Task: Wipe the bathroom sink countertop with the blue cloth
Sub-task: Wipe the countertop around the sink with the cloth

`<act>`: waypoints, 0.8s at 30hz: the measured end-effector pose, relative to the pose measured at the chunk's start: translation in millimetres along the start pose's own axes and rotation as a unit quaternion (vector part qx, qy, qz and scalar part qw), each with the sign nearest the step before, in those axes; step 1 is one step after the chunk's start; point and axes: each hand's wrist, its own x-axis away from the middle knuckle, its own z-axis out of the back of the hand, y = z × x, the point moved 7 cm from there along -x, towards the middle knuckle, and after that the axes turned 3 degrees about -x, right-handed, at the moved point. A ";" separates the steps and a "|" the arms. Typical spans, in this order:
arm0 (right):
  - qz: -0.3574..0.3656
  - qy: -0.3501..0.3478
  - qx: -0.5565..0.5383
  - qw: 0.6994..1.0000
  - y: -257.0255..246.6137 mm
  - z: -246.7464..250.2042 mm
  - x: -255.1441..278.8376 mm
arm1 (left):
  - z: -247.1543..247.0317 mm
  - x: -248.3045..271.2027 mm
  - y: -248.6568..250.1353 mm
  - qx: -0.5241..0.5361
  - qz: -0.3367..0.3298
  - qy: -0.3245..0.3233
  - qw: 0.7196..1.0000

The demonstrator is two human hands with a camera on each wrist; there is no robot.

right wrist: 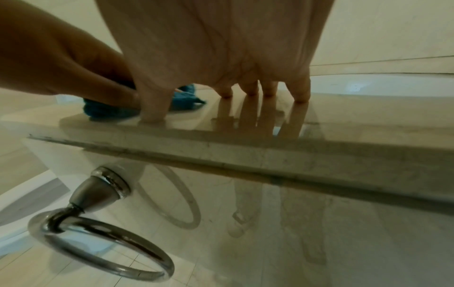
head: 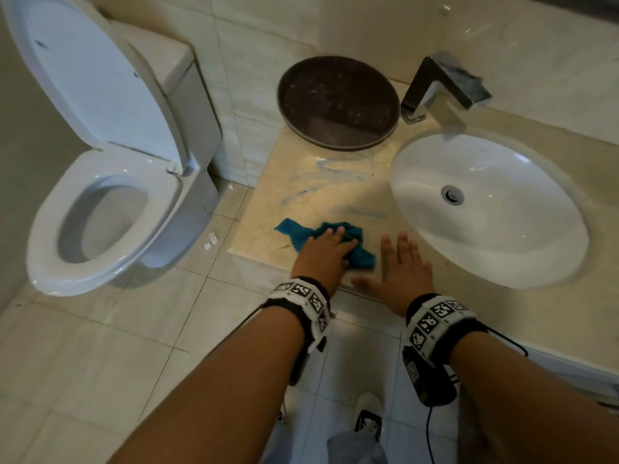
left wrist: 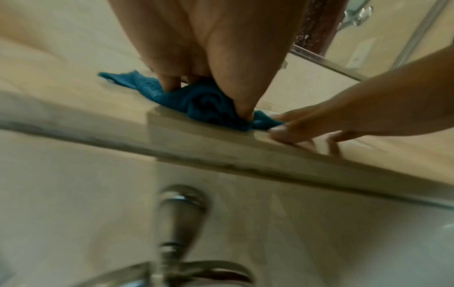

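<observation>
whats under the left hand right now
The blue cloth, bunched and gripped by the left hand, with its ends sticking out either side. It lies on the countertop near the front edge. The surface directly beneath the cloth is covered.

Both arms reach forward, the left hand (head: 321, 256) gripping the blue cloth (head: 294, 229), the right hand (head: 405, 279) flat, fingers spread.

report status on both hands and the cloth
Left hand grips blue cloth at countertop front edge. Right hand flat on countertop beside it, holding nothing. Blue streaks left to wipe; dark round tray sits at the back.
</observation>
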 end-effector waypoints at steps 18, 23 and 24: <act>0.020 0.034 -0.004 0.999 28.6 24.5 -1.4 | 4.7 3.3 43.0 -0.042 -0.059 -0.003 0.997; 0.025 0.026 -0.016 0.999 30.2 22.1 -6.3 | -15.5 -21.0 62.3 -0.065 -0.070 -0.055 0.994; 0.024 0.020 -0.011 0.999 30.3 20.9 -6.2 | -13.1 -24.0 54.0 -0.061 -0.053 -0.051 0.995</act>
